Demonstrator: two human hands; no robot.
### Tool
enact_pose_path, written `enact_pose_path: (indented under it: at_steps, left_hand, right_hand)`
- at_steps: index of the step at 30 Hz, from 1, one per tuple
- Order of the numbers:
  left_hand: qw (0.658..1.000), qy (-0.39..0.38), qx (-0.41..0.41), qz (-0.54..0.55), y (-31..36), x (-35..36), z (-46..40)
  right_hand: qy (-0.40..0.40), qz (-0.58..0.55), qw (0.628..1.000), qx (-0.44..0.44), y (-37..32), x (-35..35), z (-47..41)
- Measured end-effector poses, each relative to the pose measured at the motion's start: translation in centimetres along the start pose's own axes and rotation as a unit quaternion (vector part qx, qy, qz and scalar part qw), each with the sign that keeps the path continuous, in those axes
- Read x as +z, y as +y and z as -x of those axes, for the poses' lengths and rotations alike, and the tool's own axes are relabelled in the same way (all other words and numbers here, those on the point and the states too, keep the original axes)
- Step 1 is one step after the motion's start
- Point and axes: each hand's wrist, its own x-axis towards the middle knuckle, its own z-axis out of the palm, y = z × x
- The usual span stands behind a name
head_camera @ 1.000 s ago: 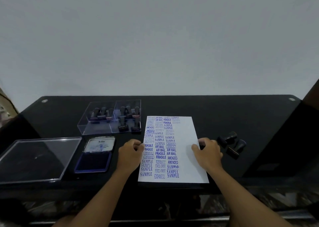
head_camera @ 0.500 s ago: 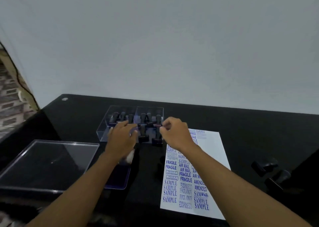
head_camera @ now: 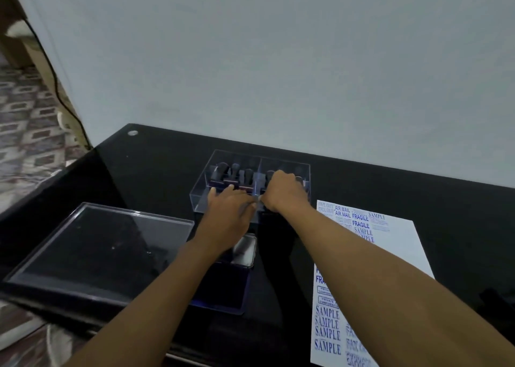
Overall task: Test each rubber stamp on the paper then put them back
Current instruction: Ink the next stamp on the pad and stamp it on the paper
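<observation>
Both hands are at the clear plastic box with two compartments [head_camera: 281, 159], which stands toward the far side of the glossy black table [head_camera: 418, 191]. The black-handled rubber stamps [head_camera: 235, 171] stand upright in a row inside it, three plainly in the left compartment and more, partly covered, in the right.

The left hand [head_camera: 230, 207] lies at the near edge of the left compartment with its fingers stretched forward toward the stamp bases; its grip looks relaxed, holding nothing that shows. The right hand [head_camera: 284, 191] reaches into the right compartment with curled fingers. Whether its grip is closed on a stamp cannot be told, because the back of the hand covers whatever sits beneath it.

The step in hand appears to be either choosing the next stamp or setting one back. If it is a pick, the next move calls for lifting one stamp straight up out of its row, pressing it on the blue ink pad in its open case [head_camera: 223, 288] near the left forearm, then onto a bare part of the white paper sheet printed with blue stamp marks [head_camera: 401, 255] at the right.

The ink pad is mostly hidden under the left forearm, and the right forearm crosses the paper's left edge. The paper runs off the near edge of the view. The flat clear lid [head_camera: 92, 244] lies at the near left. Blur softens the right-hand stamps.
</observation>
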Motion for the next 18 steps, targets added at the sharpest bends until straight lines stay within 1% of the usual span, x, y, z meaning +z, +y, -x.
enact_pose_path:
  at_steps: [5,9,13,16,18]
  left_hand:
    - [1.000,0.005,-0.007,0.028,0.5,-0.4,0.1]
    - [1.000,0.006,0.001,0.031,0.4,-0.7,0.4]
    - [0.999,0.007,-0.005,0.037,0.6,-2.1,1.0]
    - [0.999,0.017,-0.007,0.036,0.4,-3.3,2.0]
    - [0.999,0.023,-0.010,0.036,0.1,-4.0,3.0]
  right_hand:
    - [0.019,-0.028,0.999,0.025,-0.2,0.1,-0.1]
    - [0.026,-0.079,0.996,0.028,-0.3,-0.5,0.3]
    - [0.033,-0.135,0.990,-0.014,-0.3,-2.6,1.3]
    - [0.045,-0.128,0.989,-0.060,-0.5,-4.4,2.6]
    - [0.049,-0.121,0.989,-0.075,-0.4,-5.1,3.5]
